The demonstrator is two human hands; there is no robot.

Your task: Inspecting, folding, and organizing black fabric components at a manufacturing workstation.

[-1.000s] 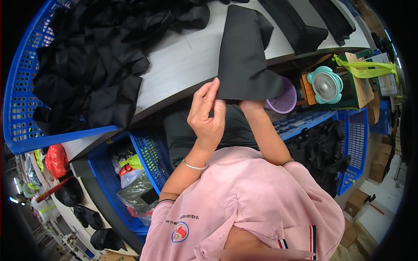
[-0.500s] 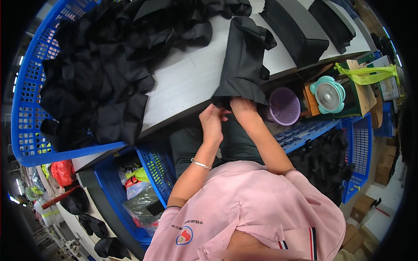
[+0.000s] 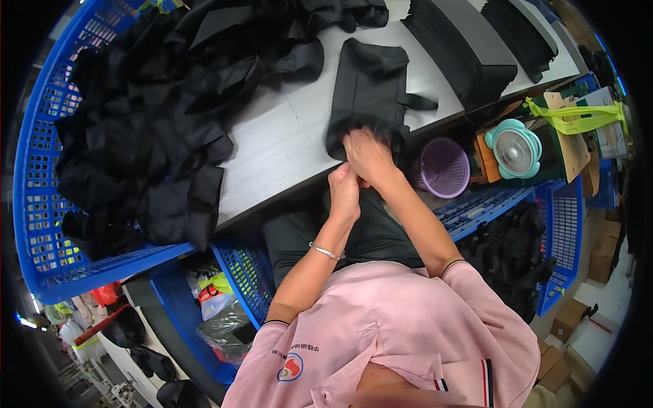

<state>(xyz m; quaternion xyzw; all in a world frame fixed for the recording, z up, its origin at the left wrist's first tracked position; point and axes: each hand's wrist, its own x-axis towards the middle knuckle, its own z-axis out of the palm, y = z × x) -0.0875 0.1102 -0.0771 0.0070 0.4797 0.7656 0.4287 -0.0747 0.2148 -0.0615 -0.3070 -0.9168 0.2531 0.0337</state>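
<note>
A black fabric bag (image 3: pixel 371 81), tube-shaped with a strap loop on its right side, lies on the grey table (image 3: pixel 272 153) with its near end at the front edge. My right hand (image 3: pixel 371 158) is closed on the rim of that near end, which is blurred by motion. Just below it, my left hand (image 3: pixel 345 192) is closed, fingertips close against the right hand. What the left fingers hold, if anything, is hidden.
A blue basket (image 3: pixel 30 204) heaped with black fabric pieces (image 3: pixel 149 129) stands at the left. Stacks of black panels (image 3: pixel 469 47) lie at the far right of the table. Right of my knees are a purple bin (image 3: pixel 443 168), a turquoise fan (image 3: pixel 515 149) and another blue basket (image 3: pixel 563 238).
The bag has moved farther onto the table and filled out, its strap loop now sticking out right. My right hand has moved up and left; my left hand has closed and come close to it.
</note>
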